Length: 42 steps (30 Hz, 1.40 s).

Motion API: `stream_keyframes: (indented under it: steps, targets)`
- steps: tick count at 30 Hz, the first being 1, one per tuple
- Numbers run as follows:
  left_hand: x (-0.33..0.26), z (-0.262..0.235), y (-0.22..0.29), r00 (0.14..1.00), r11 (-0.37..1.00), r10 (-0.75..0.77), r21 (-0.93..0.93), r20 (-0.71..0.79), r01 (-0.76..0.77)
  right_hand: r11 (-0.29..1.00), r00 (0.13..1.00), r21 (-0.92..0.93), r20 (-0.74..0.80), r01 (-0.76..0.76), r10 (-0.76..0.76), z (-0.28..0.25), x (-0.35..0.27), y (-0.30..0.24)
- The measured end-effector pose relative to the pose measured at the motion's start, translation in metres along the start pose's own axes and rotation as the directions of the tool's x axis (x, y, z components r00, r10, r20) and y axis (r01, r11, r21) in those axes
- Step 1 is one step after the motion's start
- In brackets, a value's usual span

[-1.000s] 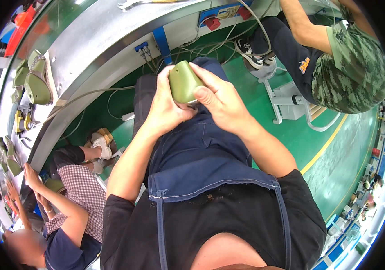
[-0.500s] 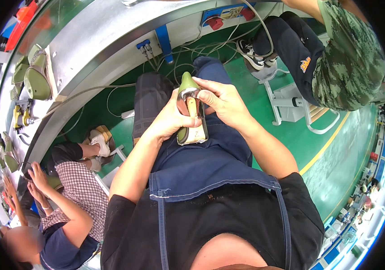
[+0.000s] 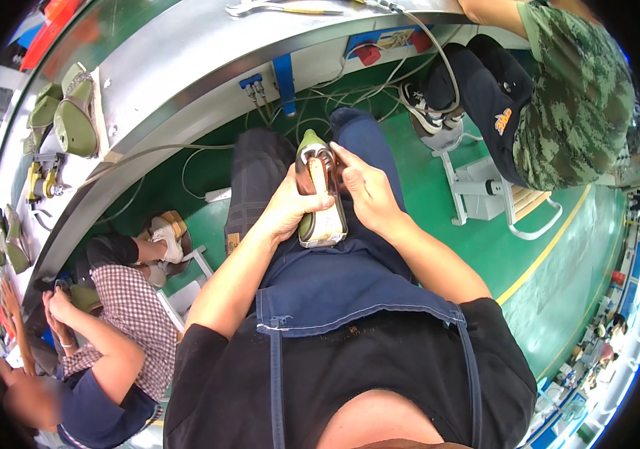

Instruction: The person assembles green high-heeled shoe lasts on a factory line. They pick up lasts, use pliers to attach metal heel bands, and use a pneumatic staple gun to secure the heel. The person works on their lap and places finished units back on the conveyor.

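A shoe upper on a green shoe last (image 3: 312, 140) stands out over my lap, its toe pointing away from me and its underside facing up. Dark glossy material wraps its edges, and a cream insole (image 3: 324, 228) shows at the heel end. Gripping it from the left is my left hand (image 3: 290, 206), with the thumb lying across the underside. My right hand (image 3: 368, 193) rests against or close beside the right edge, its fingers stretched toward the toe and its thumb off the underside. The far sides of the last are hidden.
On the metal bench (image 3: 163, 49) ahead lie pincers (image 3: 260, 9) and, at the left, several green lasts (image 3: 77, 123). Cables (image 3: 357, 93) hang beneath it. A co-worker in camouflage (image 3: 574, 105) sits at the right; another in checked cloth (image 3: 136, 299) sits at the left.
My right hand has loosened from the toe, its thumb moving off the underside and its fingers sliding to the right edge. My left hand keeps its grip. The view has shifted slightly, showing the pincers.
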<state>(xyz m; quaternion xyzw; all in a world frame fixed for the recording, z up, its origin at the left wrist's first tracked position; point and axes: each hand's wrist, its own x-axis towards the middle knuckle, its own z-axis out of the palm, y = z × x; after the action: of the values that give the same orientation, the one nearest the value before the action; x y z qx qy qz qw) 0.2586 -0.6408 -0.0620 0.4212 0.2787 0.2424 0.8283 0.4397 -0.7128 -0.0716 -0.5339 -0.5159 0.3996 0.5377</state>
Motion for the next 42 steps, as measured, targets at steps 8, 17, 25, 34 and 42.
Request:
stream_keyframes:
  steps: [8,17,25,34,42]
  targets:
    - [-0.001,-0.023,-0.015,0.993,0.969,-0.063,-0.244,-0.097,0.037,0.945,0.991,-0.309,0.105,0.11,-0.081,0.007,-0.003,-0.019]
    - [0.004,-0.026,-0.046,0.964,0.98,0.195,-0.005,-0.182,-0.199,0.875,0.982,-0.45,0.135,0.177,-0.13,0.013,0.0,-0.028]
    - [-0.026,0.007,0.03,0.876,0.537,0.48,0.775,0.042,-0.331,0.982,0.947,0.112,0.301,-0.152,0.113,-0.012,0.007,-0.074]
    - [-0.044,0.011,0.166,0.601,-0.324,0.566,0.822,0.565,-0.468,0.908,0.925,0.306,0.334,-0.286,0.179,0.02,0.059,-0.156]
    - [-0.081,-0.067,0.232,0.125,-0.154,0.979,0.985,0.163,-0.081,0.797,0.974,0.569,0.2,-0.205,0.108,0.059,0.12,-0.193]
